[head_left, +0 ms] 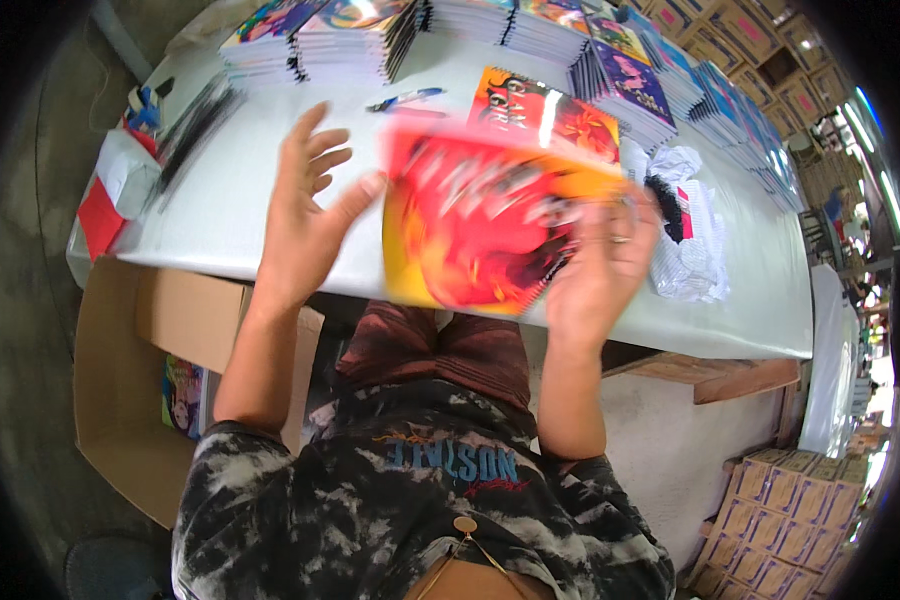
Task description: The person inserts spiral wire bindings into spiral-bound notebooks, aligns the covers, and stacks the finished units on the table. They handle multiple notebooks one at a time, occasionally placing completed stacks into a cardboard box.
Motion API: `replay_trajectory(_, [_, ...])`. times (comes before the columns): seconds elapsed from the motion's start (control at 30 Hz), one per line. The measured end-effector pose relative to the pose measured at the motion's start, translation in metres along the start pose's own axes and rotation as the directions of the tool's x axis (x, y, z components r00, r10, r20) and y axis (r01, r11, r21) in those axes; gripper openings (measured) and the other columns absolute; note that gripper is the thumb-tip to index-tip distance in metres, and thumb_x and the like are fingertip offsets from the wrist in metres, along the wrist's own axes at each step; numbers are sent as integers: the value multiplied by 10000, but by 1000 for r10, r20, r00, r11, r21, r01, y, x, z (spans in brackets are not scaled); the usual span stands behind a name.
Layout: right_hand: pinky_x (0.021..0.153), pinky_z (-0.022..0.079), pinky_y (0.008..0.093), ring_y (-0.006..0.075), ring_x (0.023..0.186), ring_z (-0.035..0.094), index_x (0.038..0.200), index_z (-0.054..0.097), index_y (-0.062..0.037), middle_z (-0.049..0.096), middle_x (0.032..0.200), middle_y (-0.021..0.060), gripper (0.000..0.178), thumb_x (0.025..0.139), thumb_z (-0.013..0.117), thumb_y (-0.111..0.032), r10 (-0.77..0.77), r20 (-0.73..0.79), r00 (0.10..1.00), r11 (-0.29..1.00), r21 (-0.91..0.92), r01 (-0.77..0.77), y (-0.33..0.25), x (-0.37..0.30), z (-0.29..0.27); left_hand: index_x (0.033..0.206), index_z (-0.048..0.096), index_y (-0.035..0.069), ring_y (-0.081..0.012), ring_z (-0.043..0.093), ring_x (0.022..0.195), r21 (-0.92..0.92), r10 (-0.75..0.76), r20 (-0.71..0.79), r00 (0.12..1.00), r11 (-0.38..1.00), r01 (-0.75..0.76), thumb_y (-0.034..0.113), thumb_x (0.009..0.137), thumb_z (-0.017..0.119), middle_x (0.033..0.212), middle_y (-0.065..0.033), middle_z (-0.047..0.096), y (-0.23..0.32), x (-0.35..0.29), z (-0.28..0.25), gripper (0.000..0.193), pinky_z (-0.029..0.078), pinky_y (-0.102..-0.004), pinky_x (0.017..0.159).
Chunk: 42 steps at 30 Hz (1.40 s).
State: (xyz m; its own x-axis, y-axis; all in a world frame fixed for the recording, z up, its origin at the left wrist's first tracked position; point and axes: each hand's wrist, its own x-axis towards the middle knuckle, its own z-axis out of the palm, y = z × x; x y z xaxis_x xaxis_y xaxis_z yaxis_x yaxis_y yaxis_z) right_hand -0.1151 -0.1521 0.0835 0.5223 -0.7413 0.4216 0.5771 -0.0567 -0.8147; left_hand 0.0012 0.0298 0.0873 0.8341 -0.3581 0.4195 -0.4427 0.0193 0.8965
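Observation:
A red and orange spiral notebook, smeared by motion, is held above the near edge of the table. My right hand grips it along its right side, where part of the dark spiral shows. My left hand is beside the notebook's left edge, fingers spread and thumb close to the cover; whether the thumb touches it I cannot tell. Just behind, a second red and orange spiral notebook lies on the white table. A blue pen rests to the left of that one.
Stacks of spiral notebooks line the far side, with more at the right. Crumpled white plastic lies at the right. Black spiral wires and a tape dispenser are at the left. Below stands an open cardboard box containing notebooks.

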Motion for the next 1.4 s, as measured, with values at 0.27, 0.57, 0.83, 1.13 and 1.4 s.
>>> replay_trajectory(0.27, [842,435,341,205,973,521,1063,489,14,523,1065,137,287,831,616,-99,-316,-286,905,909,-364,203,56,66,-41,1143,459,-32,-193,606,783,-177,51,-68,996,982,-62,137,852,574,837,-156,608,4,90,92,355,463,-267,685])
replay_trajectory(0.57, [817,425,306,211,959,538,1211,456,23,531,1171,169,368,869,483,-112,-282,-119,952,761,-632,146,90,58,-66,820,597,-1,-241,565,642,306,194,-222,956,944,-121,166,833,589,809,-135,589,-78,60,121,168,453,-341,598])
replay_trajectory(0.83, [853,414,300,195,979,553,1188,494,30,569,1125,154,354,886,529,-153,-268,-168,949,766,-635,104,85,60,-58,752,571,30,-167,525,592,157,182,-403,897,979,-129,239,793,673,725,-77,566,-92,67,134,236,424,-286,533])
replay_trajectory(1.13, [1000,277,404,264,1244,350,1284,401,1,379,1346,151,461,907,509,-241,-330,-61,942,649,-740,179,90,11,-102,959,601,48,-164,568,770,523,288,-538,792,851,46,119,794,639,820,-63,599,-75,-30,-53,184,417,-303,722])
replay_trajectory(1.4, [959,329,442,329,1171,418,1290,355,19,416,1312,182,516,881,538,-237,-225,250,942,306,-900,312,108,-64,-62,1085,521,-22,-187,553,818,-336,-426,-903,-51,629,701,167,802,601,906,-78,600,-180,-272,-355,350,437,-279,751])
